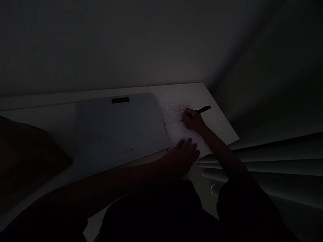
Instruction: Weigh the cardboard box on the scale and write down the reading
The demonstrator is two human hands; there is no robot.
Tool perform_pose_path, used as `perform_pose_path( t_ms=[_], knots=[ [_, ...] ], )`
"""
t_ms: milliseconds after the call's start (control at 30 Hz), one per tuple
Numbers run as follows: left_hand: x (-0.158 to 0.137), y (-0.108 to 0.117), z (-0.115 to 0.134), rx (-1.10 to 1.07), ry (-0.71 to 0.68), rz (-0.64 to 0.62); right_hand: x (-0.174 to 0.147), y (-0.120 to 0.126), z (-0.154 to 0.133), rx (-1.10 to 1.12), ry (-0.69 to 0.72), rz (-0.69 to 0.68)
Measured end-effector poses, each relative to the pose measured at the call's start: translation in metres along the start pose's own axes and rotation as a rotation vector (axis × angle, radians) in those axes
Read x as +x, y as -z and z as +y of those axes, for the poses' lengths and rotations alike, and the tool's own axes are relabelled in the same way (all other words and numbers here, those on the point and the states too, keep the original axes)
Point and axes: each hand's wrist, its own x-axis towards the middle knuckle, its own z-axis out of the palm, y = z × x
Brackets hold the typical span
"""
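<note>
A dark pen [203, 109] is gripped in my right hand [193, 120], its upper end pointing to the right. That hand rests on a white sheet or notebook page [181, 132], whose upper part carries rows of dark handwriting [173, 113]. Where the pen's tip meets the paper is hard to make out in the dim light. My left hand [185, 153] lies over the lower part of the page, fingers spread and holding nothing. Left of the page is a closed grey laptop [119, 126] with a dark notch near its far edge; my left forearm runs along its near side.
The white desk [217, 119] has its right corner beyond my right hand, with a wall [127, 38] behind it. Pale curtain-like folds [276, 164] hang at the right. A dark brown shape [25, 155] covers the desk's left side.
</note>
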Motion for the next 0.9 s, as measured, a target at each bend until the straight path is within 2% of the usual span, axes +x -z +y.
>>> perform_pose_path(
  t_ms=[267,400,500,700,900],
  knots=[
    [-0.001,0.001,0.001,-0.005,0.002,0.007,0.000,-0.002,-0.001,-0.038,-0.002,-0.004],
    [-0.002,-0.009,0.001,0.007,-0.010,0.074,0.000,0.000,0.002,-0.065,0.058,0.002],
    [-0.003,-0.014,0.001,0.004,-0.008,0.097,0.001,0.001,0.003,-0.045,0.033,-0.009],
    [-0.002,-0.004,0.000,0.006,-0.005,0.022,0.000,0.000,-0.001,-0.052,0.020,0.006],
    [-0.001,-0.001,-0.001,0.013,-0.007,0.022,-0.002,0.000,-0.004,-0.004,0.000,-0.018]
  ],
)
